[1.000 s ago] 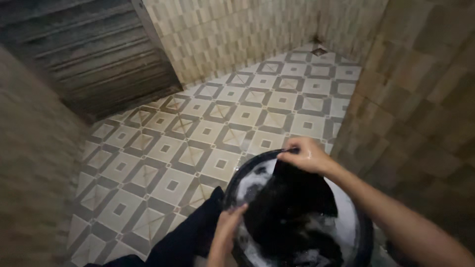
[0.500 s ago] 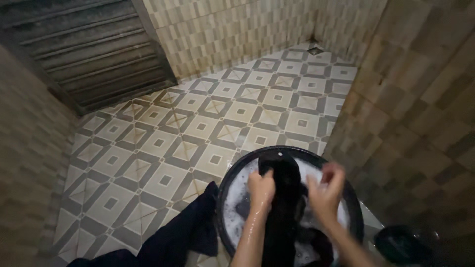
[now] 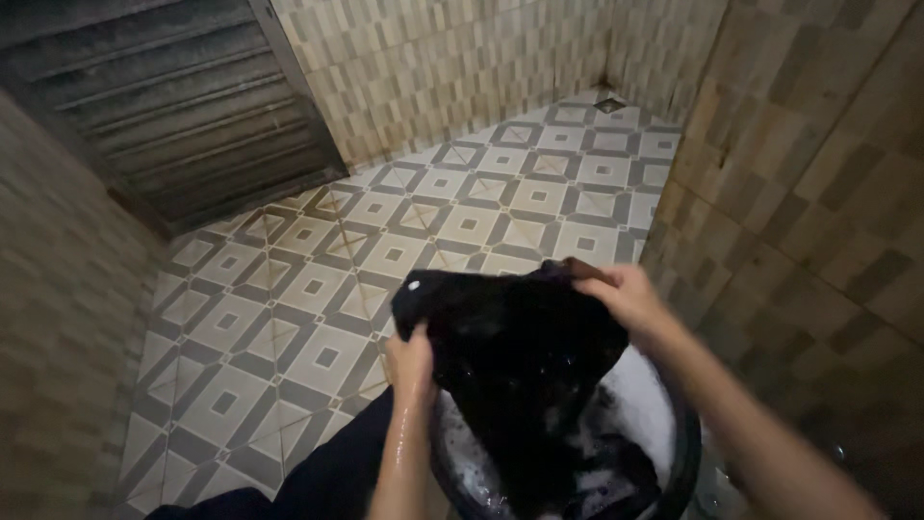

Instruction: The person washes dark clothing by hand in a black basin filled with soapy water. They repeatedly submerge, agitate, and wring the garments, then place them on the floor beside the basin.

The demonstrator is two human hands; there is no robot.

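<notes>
Dark wet cloth garment hangs above round dark plastic basin, near right on patterned tiled floor; slatted metal door far left.

Open tiled floor ahead and left of the basin. Tiled wall close on the right. Louvred door shuts off the far left; drain in far corner.

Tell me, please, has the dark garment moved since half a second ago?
Yes. The dark garment has been lifted and spread wider above the basin; the left hand and right hand now hold its top edge clear of the suds.
</notes>
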